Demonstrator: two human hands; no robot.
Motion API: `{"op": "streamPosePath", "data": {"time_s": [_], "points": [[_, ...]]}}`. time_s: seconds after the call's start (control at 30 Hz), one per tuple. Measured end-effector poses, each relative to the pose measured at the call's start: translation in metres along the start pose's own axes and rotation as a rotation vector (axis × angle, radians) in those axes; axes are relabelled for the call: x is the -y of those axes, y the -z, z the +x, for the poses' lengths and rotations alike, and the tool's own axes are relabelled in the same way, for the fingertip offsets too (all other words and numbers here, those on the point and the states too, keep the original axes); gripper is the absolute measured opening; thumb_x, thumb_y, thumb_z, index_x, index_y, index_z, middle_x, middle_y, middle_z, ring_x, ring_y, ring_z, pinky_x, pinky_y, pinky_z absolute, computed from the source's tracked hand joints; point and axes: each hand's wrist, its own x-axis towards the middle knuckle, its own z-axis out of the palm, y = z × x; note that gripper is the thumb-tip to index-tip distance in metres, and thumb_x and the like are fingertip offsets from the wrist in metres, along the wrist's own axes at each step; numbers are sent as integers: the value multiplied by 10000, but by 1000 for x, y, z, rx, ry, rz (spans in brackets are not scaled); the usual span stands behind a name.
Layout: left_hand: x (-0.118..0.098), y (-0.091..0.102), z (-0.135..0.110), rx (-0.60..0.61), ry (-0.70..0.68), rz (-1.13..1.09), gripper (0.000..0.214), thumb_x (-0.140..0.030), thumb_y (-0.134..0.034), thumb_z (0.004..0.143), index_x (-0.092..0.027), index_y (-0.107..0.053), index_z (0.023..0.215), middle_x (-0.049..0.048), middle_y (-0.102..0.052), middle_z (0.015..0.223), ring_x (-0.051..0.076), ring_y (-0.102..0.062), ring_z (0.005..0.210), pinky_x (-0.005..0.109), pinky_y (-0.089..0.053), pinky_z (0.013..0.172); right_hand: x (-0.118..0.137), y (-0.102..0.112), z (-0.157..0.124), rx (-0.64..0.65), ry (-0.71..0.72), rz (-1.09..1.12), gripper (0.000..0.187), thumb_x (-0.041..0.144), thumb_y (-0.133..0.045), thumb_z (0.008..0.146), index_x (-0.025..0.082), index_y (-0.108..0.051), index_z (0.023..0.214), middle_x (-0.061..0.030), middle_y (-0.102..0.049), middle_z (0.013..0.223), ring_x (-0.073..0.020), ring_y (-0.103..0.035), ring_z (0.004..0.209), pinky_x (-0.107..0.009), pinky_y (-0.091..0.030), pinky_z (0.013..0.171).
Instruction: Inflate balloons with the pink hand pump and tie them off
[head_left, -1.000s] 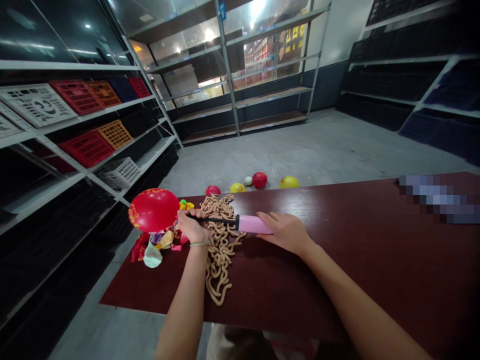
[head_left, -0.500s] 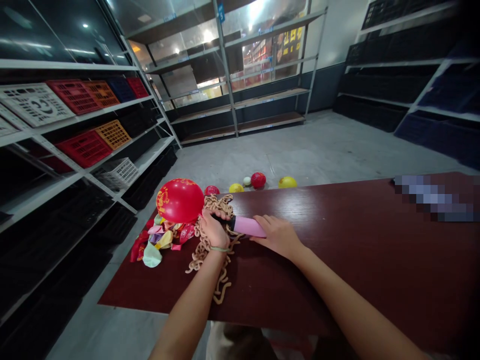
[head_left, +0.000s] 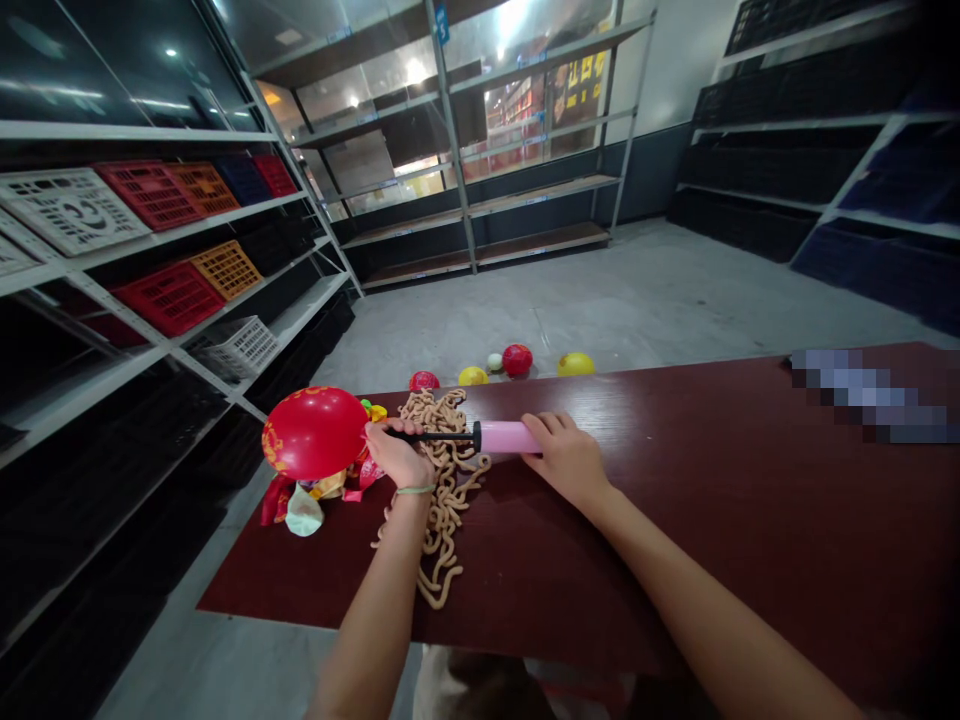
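My right hand is closed around the pink barrel of a balloon pump. The pump's thin black rod is drawn out to the left, and my left hand is closed on the black end of it. An inflated red balloon with yellow print sits at my left fingers; how its neck is held is hidden. Under the rod lies a tangled beige cord. Flat, uninflated balloons in several colours, one of them a pale green balloon, lie in a pile below the red one.
The dark red table spans the front, with a pixelated item at its far right. Beyond its far edge are a red balloon, a yellow balloon and others on the floor. Shelves with crates stand left.
My left hand has moved left with the red balloon, drawing the pump's rod out of the barrel. The balloon is lower and further left. My right hand has shifted slightly right and up.
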Motion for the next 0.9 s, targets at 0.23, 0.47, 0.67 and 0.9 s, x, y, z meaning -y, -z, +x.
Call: {"op": "streamPosePath", "data": {"time_s": [0.23, 0.47, 0.67, 0.9], "points": [[18, -6, -30, 148, 83, 51, 154, -299, -459, 849, -222, -350, 772, -74, -387, 579, 81, -398, 455, 225, -346, 475, 18, -6, -6, -38, 110, 74, 465, 452, -529, 929, 193, -505, 1314, -105, -644, 1150, -230, -543, 974, -306, -401, 724], [-7, 1, 8, 55, 54, -14, 166, -298, -471, 844, -225, -334, 785, -82, -362, 573, 73, -379, 442, 219, -317, 479, -9, 5, 3, -31, 110, 2, 429, 353, -576, 901, 229, -517, 1308, -83, -636, 1177, -251, -518, 1035, -329, -384, 774], [-12, 7, 20, 32, 9, -39, 169, -283, -469, 823, -224, -322, 764, -81, -343, 583, 72, -362, 440, 222, -310, 471, -15, 7, 1, -56, -6, 10, 440, 273, -608, 843, 225, -533, 1274, -90, -616, 1220, -270, -486, 1082, -338, -382, 791], [15, -2, -16, 94, 118, 24, 155, -312, -445, 871, -223, -350, 788, -77, -365, 585, 76, -368, 454, 231, -312, 476, 22, 6, -6, 12, 48, 40, 504, 372, -577, 893, 245, -485, 1372, -89, -639, 1129, -247, -528, 981, -318, -369, 693]]}}
